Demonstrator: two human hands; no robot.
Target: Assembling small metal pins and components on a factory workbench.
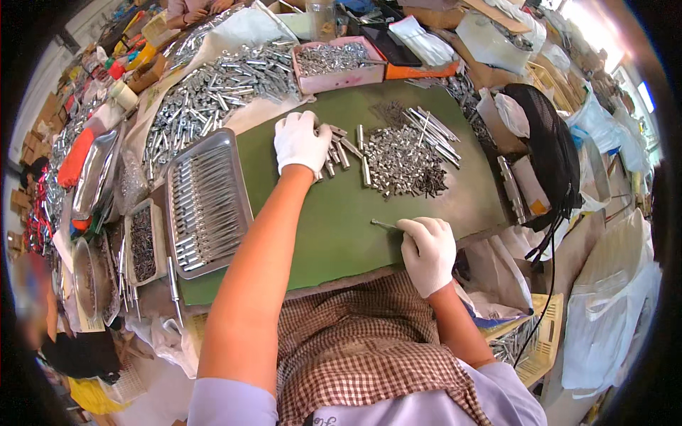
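Note:
My left hand (301, 142), in a white glove, reaches over the far middle of the green work surface (327, 241). Its fingers are bent but apart, the thumb side against a small group of short metal tubes (344, 152); the fingertips are partly hidden. Nearer me, my right hand (428, 254), also gloved, pinches a thin, short metal rod (383, 224) that points left from between thumb and finger. Beyond it lies a heap of small silvery metal pieces (398, 160), with small dark screws (432, 183) at its near right edge.
Left of my left arm, a metal tray (240, 186) holds rows of slim metal rods. Beside it stands a bin of dark screws (143, 245). Many metal tubes (213, 89) are piled at far left, near a pink box (339, 84) of parts. A black mesh bag (543, 145) lies right.

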